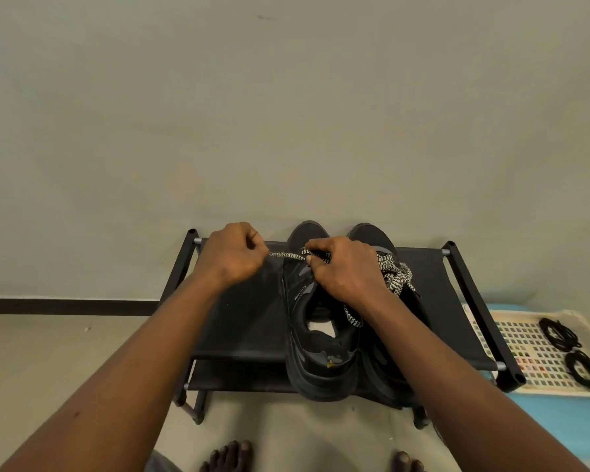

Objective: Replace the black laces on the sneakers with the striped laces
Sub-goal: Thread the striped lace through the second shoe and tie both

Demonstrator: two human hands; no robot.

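Black laces [573, 352] already off; right sneaker [394, 267] striped-laced; left hand [234, 255], right hand [346, 270] pinching striped lace [286, 256], threading left sneaker [321, 335].

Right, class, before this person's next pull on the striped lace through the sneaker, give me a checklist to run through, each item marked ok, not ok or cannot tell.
1. Left hand grips the striped lace end: ok.
2. Right hand pinches the lace at the sneaker: ok.
3. Lace taut between the hands: ok.
4. Black laces removed, lying on the patterned mat: ok.
5. Sneaker flat on the shoe rack: ok.
6. Correct eyelet threaded: cannot tell, the right hand hides it.
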